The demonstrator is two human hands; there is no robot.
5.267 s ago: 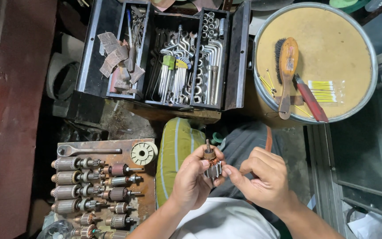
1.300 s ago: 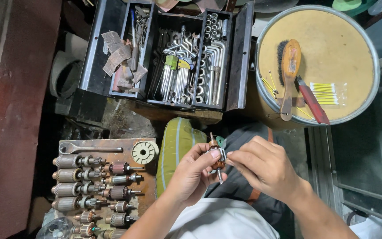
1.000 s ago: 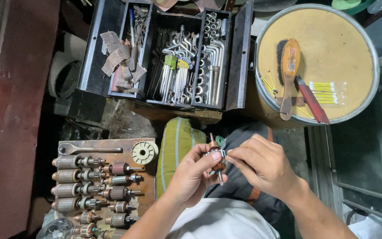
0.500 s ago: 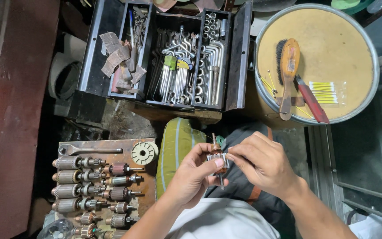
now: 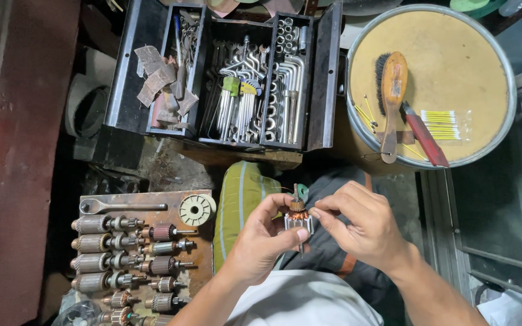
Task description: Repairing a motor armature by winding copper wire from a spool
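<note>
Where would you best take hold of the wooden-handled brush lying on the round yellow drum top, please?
Probably by the brush's bare wooden handle at the near end, which points toward the person and overhangs the drum top's rim. Come from above and the near side; the bristles sit on its far left side, and a red tool lies close on the right.

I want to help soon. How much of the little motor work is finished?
Done: nothing shows for sure. In hand: left hand and right hand hold one small armature. Left: maybe the armatures lined up on the board; their state is unclear.
</note>
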